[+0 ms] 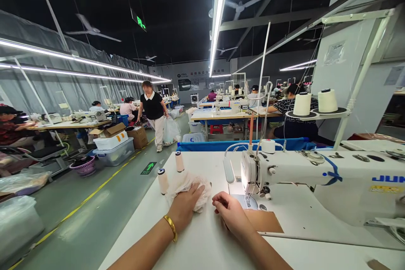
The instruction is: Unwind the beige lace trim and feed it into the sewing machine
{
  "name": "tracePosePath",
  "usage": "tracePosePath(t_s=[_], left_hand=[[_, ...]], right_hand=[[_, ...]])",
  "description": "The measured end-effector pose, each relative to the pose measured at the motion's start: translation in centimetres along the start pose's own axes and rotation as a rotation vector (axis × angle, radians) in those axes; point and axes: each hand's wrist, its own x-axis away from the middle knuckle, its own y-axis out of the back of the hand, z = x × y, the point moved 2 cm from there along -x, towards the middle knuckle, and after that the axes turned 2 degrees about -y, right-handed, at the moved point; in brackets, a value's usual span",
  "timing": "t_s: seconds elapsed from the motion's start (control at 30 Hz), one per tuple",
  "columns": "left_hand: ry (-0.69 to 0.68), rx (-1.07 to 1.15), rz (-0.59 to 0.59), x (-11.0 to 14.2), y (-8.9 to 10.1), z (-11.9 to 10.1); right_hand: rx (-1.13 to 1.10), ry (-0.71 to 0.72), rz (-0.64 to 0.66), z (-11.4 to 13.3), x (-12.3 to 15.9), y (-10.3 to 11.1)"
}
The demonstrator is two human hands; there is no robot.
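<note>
A crumpled bundle of off-white, lace-like fabric [180, 183] lies on the white table, with my left hand [185, 206] over it and its fingers closed into the cloth. Just right of the bundle is my right hand [232, 213], its fingers curled and thumb drawn in. Whether anything is pinched there I cannot make out. Beyond that hand stands a white sewing machine [284, 173], its needle area lit. A brown board [264, 221] lies beside the needle plate. Two thread cones, one nearer [163, 181] and one farther [179, 162], stand behind the fabric.
Two large thread cones [302, 104] sit on a stand above the machine. A blue cloth trough [205, 146] runs along the table's far edge. A person [152, 107] with a plastic bag [171, 130] is in the aisle at left. Other people work at machines farther off.
</note>
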Motion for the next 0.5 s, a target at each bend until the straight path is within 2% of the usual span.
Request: tracePosePath(t_s=[0.13, 0.23, 0.37, 0.43, 0.5], left_hand=[[0.036, 0.073, -0.035, 0.1, 1.2, -0.9], [0.011, 0.173, -0.103, 0.7, 3.0, -0.8], [0.111, 0.291, -0.316, 1.9, 5.7, 1.6], [0.174, 0.32, -0.382, 2.5, 6.3, 2.7], [0.182, 0.34, -0.384, 2.8, 6.0, 3.1]], right_hand=[[0.001, 0.017, 0.017, 0.2, 0.2, -0.2], [0.009, 0.029, 0.02, 0.4, 0.5, -0.1], [0.019, 0.035, 0.029, 0.9, 0.7, 0.1], [0.025, 0.039, 0.037, 1.2, 0.9, 0.1], [0.033, 0.042, 0.048, 1.5, 1.3, 0.1]])
